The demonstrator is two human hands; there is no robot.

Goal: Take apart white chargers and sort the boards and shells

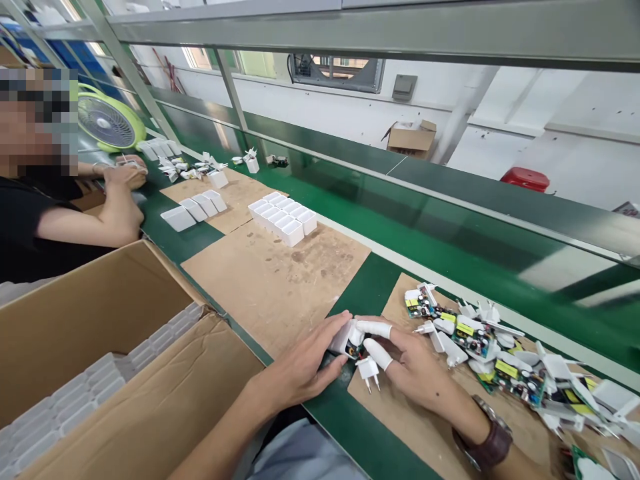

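Both hands on white charger shell (344,337), low at edge of cardboard mat (270,287). Left hand (305,363) has fingers together, pressed flat along the side, steadying it I guess. Right hand (415,370) pinches the open end with cotted fingertips (377,329). Plug piece (369,369) lies just beside, parts pile (493,347) near right hand, easy grabs.

Both forearms are bare; the right hand (417,368) wears white rubber finger cots (376,329) on two digits; a wristwatch (487,443) with a brown leather strap and metal case circles its wrist; the left hand (303,363) is bare; light grey-blue cloth (300,455) covers the lap.
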